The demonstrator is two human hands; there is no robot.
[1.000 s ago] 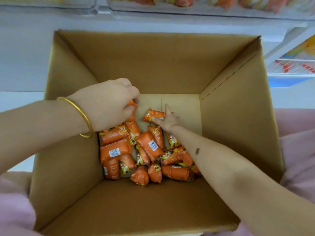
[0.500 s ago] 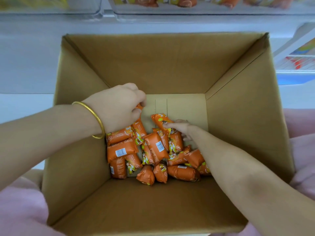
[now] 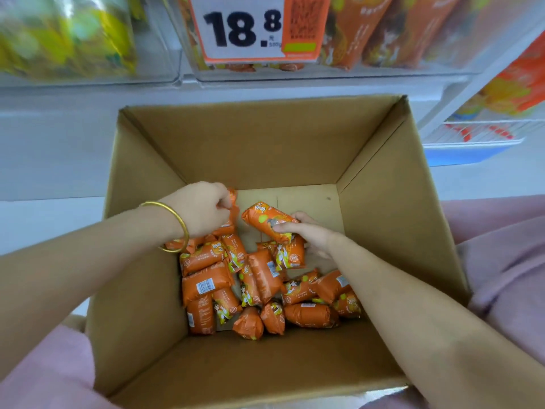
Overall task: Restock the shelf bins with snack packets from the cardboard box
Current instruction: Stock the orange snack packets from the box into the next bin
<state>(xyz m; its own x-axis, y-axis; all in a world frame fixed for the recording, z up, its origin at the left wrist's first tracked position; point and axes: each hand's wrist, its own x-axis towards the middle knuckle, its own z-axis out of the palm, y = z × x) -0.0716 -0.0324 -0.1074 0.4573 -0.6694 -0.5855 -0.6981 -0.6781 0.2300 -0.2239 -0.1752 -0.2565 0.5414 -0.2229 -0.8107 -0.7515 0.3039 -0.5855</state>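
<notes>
My left grip, centre-left in the frame, is curled tight on an orange packet poking out past its fingertips. Just right of it, my right grip pinches a snack packet whose long axis runs upper left to lower right. The pile lies under both in the cardboard box. The shelf bin is at the top of the frame, so I reckon it's straight up and forward, left grip slightly nearer.

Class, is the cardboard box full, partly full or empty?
Partly full: orange packets lie in one shallow heap on the floor of the box, its tall walls bare above them.
</notes>
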